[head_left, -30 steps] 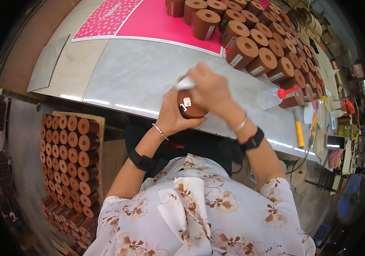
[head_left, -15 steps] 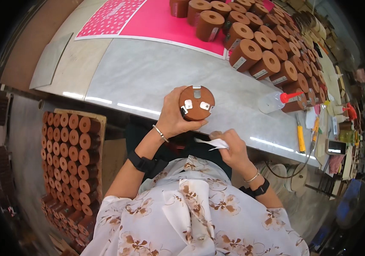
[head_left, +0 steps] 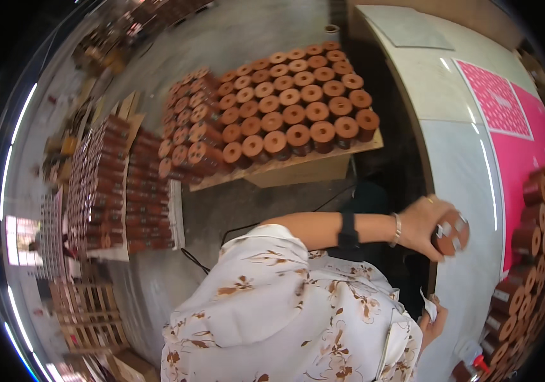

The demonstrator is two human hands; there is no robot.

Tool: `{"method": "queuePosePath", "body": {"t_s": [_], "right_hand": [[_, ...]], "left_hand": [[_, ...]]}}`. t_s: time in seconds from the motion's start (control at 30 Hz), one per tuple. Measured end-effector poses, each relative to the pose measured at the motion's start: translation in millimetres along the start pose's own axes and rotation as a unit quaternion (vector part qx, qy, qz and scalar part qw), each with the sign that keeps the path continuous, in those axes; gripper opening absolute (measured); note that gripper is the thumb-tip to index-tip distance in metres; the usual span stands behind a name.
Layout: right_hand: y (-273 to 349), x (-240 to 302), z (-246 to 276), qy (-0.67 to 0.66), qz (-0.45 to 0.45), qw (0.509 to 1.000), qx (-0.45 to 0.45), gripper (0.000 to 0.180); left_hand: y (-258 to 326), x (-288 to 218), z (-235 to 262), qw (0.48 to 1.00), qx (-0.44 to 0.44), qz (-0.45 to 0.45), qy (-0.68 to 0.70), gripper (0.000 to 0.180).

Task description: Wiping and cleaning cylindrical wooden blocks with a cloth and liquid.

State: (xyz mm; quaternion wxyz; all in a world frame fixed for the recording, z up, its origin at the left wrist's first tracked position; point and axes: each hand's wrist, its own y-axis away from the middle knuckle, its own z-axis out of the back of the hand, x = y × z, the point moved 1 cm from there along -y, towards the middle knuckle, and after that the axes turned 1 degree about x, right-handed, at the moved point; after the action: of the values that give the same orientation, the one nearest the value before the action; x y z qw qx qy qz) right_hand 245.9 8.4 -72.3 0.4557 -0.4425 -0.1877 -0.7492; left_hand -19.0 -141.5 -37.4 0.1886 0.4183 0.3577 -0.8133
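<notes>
My left hand (head_left: 420,223) is closed around the side of a reddish-brown cylinder (head_left: 443,244). Several silvery metal pieces show on its end face. The cylinder is held at the near edge of a pale grey table (head_left: 460,165). Close to the lower right, my right hand (head_left: 437,325) pinches a folded white wipe (head_left: 428,307), apart from the cylinder. Part of the right hand and its forearm is hidden by my patterned shirt.
To the left, rows of brown cylinders with centre holes (head_left: 290,114) stand on a wooden board (head_left: 304,160). Another stack (head_left: 100,191) rises farther left, near wooden pallets (head_left: 91,312). A pink sheet (head_left: 524,191), more cylinders (head_left: 508,296) and a red-tipped bottle (head_left: 468,350) are on the table.
My view has swung to the left, so the board of cylinders now fills the middle and the table lies at right. Both hands keep hold of the cylinder and the wipe.
</notes>
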Motion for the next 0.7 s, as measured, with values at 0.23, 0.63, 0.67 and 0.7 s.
{"method": "queuePosePath", "body": {"t_s": [0.23, 0.63, 0.67, 0.7], "right_hand": [[-55.8, 42.1, -20.5, 0.017, 0.070, 0.994, 0.079, 0.016], [-68.1, 30.3, -24.3, 0.150, 0.055, 0.984, 0.084, 0.015], [-69.5, 35.7, -26.9, 0.151, 0.053, 0.983, 0.085, 0.015], [-69.0, 45.3, -30.0, 0.144, -0.017, 0.978, 0.147, 0.022]], "left_hand": [[110.7, 28.1, 171.9, 0.914, -0.240, 0.264, -0.192, 0.095], [168.2, 157.0, 404.5, 0.740, -0.501, 0.400, -0.203, 0.083], [166.2, 166.7, 425.9, 0.740, -0.519, 0.385, -0.188, 0.085], [158.7, 169.6, 440.7, 0.700, -0.546, 0.416, -0.197, 0.090]]}}
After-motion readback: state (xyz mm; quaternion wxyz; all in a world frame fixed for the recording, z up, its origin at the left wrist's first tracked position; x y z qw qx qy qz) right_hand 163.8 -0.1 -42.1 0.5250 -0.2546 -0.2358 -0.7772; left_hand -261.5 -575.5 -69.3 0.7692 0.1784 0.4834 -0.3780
